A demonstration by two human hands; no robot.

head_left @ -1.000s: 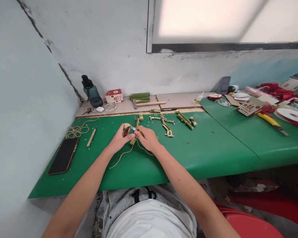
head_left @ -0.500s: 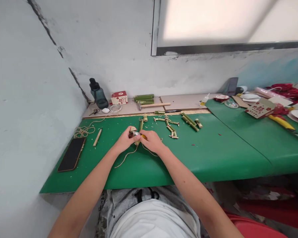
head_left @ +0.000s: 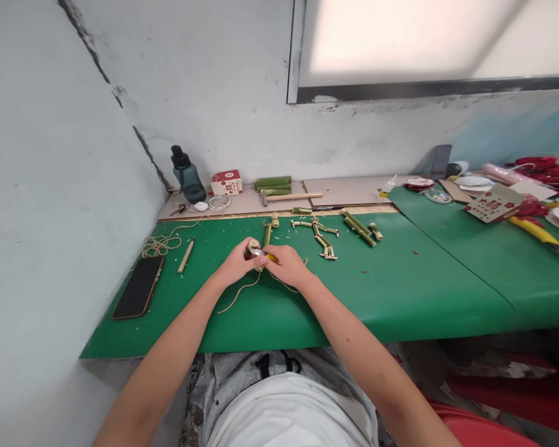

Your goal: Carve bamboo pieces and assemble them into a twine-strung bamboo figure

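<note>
My left hand [head_left: 238, 263] is closed around a short bamboo piece [head_left: 253, 244], its pale cut end facing up. A yellow utility knife [head_left: 272, 257] sits in my right hand [head_left: 286, 266], its blade lying against the bamboo. My left thumb reaches toward the blade. Under and just beyond my hands lies a longer green bamboo tube [head_left: 267, 233], with loose twine [head_left: 239, 294] trailing out below. A small jointed bamboo figure [head_left: 323, 239] lies flat to the right of my hands.
Left are a phone [head_left: 138, 287], a wooden-handled tool [head_left: 186, 256] and coiled twine [head_left: 154, 247]. Behind stand a bottle [head_left: 189, 180], a hammer [head_left: 293, 196] and bamboo tubes [head_left: 272, 185]. Cut bamboo [head_left: 358, 228], a glue bottle [head_left: 387, 187] and another yellow knife [head_left: 535, 231] are to the right.
The bamboo piece in my left hand shows more of its cut end, and the knife has shifted slightly on it. The whole view has moved a little.
</note>
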